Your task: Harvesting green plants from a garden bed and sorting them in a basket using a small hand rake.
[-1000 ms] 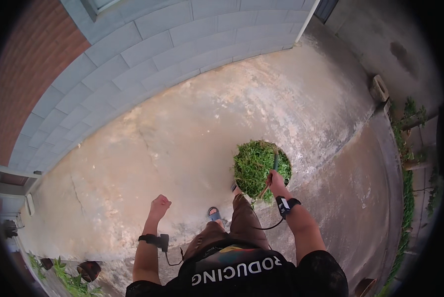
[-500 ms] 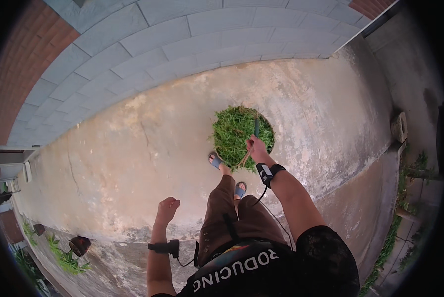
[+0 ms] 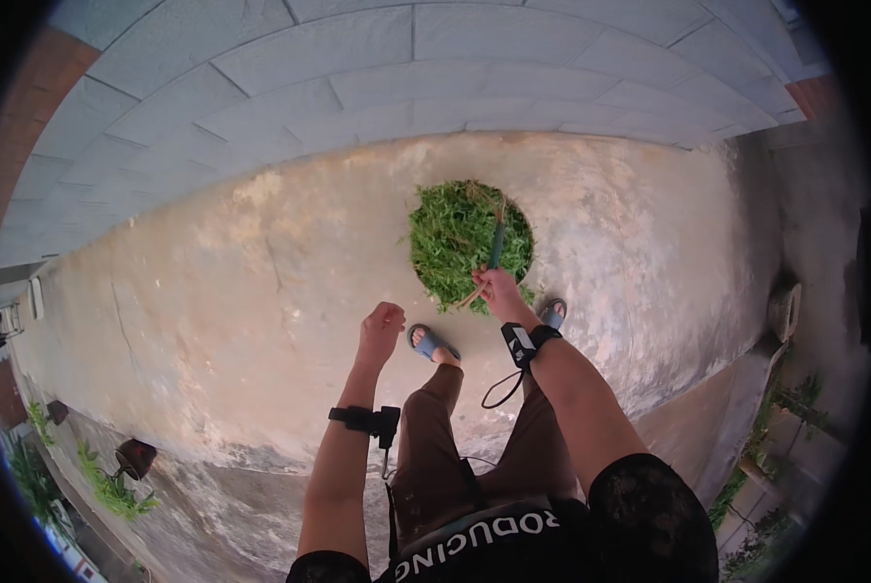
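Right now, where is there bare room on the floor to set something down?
The widest free patch of floor lies left of the greens, between the block wall and the left hand. Another lies right of the greens, along that wall. It is crowded at the greens' near edge, where the right hand grips the handle and the sandals stand close.

A pale grey block wall (image 3: pixel 358 83) arcs across the top, reddish-brown brickwork (image 3: pixel 39 107) at its left end. Below spreads a blotchy, stained concrete floor (image 3: pixel 309 233) in soft light. Green plants (image 3: pixel 110 489) grow at lower left; the dim right edge is perhaps another grey wall (image 3: pixel 814 194).
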Action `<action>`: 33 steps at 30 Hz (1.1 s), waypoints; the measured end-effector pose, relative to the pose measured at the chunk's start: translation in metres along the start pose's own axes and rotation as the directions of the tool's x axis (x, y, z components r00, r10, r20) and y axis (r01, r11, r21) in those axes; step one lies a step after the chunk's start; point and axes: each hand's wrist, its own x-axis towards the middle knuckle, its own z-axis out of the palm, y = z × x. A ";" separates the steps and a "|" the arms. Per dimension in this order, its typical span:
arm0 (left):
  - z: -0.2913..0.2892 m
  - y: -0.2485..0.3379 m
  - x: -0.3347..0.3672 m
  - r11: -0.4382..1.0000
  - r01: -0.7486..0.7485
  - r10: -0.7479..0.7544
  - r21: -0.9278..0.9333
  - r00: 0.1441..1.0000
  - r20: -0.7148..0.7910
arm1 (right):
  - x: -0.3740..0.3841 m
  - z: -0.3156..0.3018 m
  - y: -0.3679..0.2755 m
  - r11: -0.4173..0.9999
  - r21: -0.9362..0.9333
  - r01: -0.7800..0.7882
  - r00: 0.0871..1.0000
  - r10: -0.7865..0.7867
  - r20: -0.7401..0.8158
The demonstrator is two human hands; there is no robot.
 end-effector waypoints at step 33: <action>0.213 0.047 0.146 0.972 0.183 -0.208 -0.151 0.963 -0.173 | 0.113 -0.200 -0.044 0.667 -0.617 0.419 0.860 -0.509 0.033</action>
